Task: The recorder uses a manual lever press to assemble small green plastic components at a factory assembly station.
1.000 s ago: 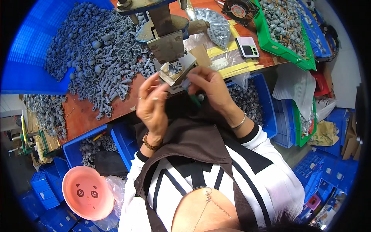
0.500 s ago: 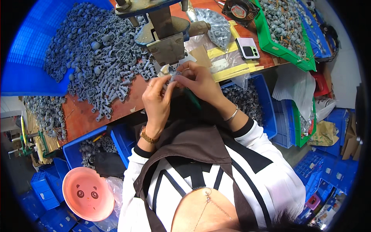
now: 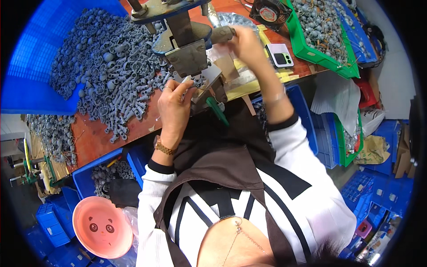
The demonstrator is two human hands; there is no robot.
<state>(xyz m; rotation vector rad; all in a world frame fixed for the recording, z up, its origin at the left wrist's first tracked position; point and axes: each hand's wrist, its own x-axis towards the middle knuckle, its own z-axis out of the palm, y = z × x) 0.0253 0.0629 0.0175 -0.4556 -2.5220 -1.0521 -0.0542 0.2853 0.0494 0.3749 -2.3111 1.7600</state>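
Observation:
My left hand (image 3: 174, 107) is closed in a pinch just below the metal head of a bench press (image 3: 189, 60). At its fingertips is a small grey plastic part (image 3: 199, 81), partly hidden by the fingers; something white shows at the fingertip. My right hand (image 3: 245, 44) is raised to the right of the press, against the end of its thick metal cylinder (image 3: 223, 34). That hand is smeared by motion, and its fingers are mostly hidden. A green handle (image 3: 217, 111) sticks out below the press, between my forearms.
A big pile of grey plastic parts (image 3: 113, 66) spills from a blue crate (image 3: 26, 75) on the left. On the right are a phone (image 3: 280, 55), a fan (image 3: 270, 12) and a green tray (image 3: 327, 64). A pink basin (image 3: 102, 227) stands low on the left.
My right hand has left the small grey part and moved up and right to the press's cylinder. My left hand stays under the press head, slightly lower.

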